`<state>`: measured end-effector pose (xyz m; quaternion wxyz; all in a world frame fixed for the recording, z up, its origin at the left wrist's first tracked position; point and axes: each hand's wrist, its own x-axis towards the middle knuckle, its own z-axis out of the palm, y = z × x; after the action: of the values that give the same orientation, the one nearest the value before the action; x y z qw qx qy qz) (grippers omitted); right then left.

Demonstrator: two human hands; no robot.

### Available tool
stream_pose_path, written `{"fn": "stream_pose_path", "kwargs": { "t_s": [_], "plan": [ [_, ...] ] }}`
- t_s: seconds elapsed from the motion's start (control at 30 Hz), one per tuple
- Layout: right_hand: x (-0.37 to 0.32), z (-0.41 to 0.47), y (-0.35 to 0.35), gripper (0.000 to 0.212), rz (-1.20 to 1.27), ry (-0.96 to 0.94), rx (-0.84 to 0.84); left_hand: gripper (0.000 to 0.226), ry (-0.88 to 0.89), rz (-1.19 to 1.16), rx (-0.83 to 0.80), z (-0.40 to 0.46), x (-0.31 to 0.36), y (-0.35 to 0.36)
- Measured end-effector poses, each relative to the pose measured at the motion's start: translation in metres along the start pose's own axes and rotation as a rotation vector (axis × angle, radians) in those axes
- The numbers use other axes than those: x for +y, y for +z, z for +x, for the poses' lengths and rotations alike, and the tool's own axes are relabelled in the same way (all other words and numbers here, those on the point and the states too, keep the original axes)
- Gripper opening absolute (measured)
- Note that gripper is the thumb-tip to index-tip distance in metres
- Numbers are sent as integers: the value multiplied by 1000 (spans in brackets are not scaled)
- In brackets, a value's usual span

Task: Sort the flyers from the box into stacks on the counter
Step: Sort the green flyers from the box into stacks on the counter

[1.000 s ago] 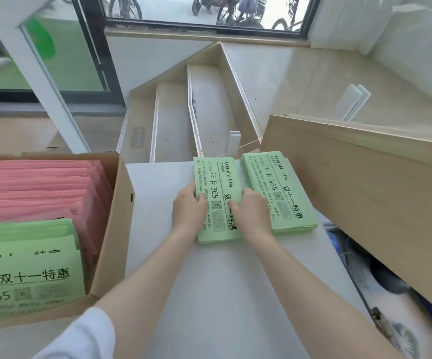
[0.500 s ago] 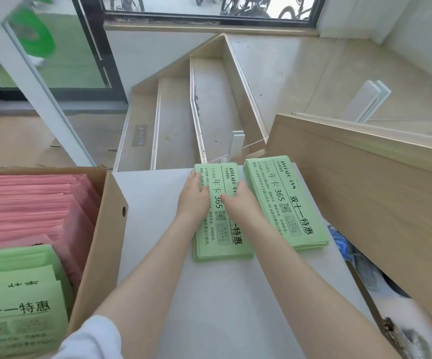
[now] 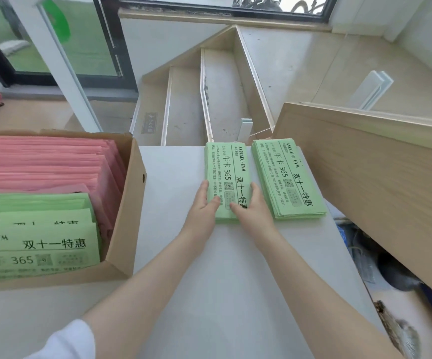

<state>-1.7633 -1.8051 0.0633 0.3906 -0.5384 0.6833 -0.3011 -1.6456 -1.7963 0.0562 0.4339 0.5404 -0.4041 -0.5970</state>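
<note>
- Two hands bracket the near end of one green stack: the left hand (image 3: 202, 207) lies against its left edge and the right hand (image 3: 252, 209) against its right, fingers (image 3: 211, 200) loosely curved, pressing the paper and not clamped round it.
- To square the left stack (image 3: 225, 174) well, I would push both long edges inward evenly — light pressure, so the top sheet does not buckle.
- Keep it apart from the right stack (image 3: 287, 177) just beside it on the tabletop (image 3: 222, 281).
- The box (image 3: 129, 203), at the left, still holds green flyers (image 3: 36, 242) in front of pink flyers (image 3: 41, 161) — much sorting remains.
</note>
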Motion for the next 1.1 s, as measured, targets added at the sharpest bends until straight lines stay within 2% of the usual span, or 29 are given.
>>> {"fn": "stream_pose_path", "kwargs": {
  "t_s": [0.1, 0.2, 0.3, 0.37, 0.47, 0.57, 0.7, 0.8, 0.87, 0.93, 1.1],
  "plan": [
    [0, -21, -2, 65, -63, -60, 46, 56, 81, 81, 3, -18, 2, -4],
    [-9, -50, 0, 53, -111, -271, 82, 55, 277, 249, -23, -59, 7, -15],
    [-40, -75, 14, 31, -10, -482, 17, 46, 480, 237, -116, -101, 28, -46],
    [-66, -90, 31, 25, 8, -584, -26, 39, 608, 224, -126, -126, 49, -82],
    [-100, -107, 65, 24, -20, -697, -65, 31, 714, 323, -25, -150, 76, -150],
    [-128, -122, 106, 23, -107, -796, -128, 31, 715, 504, 86, -157, 88, -222],
    [-162, -130, 155, 29, -396, -789, -309, 28, 615, 954, 108, -136, 95, -320],
    [-181, -128, 185, 37, -594, -728, -334, 26, 606, 1269, -61, -110, 92, -365],
    [-187, -127, 199, 40, -700, -683, -313, 30, 611, 1374, -150, -101, 91, -375],
    [-188, -127, 206, 42, -765, -634, -307, 38, 567, 1420, -170, -99, 91, -377],
    [-188, -125, 208, 44, -724, -501, -281, 43, 593, 1500, -198, -98, 87, -377]
  ]
}}
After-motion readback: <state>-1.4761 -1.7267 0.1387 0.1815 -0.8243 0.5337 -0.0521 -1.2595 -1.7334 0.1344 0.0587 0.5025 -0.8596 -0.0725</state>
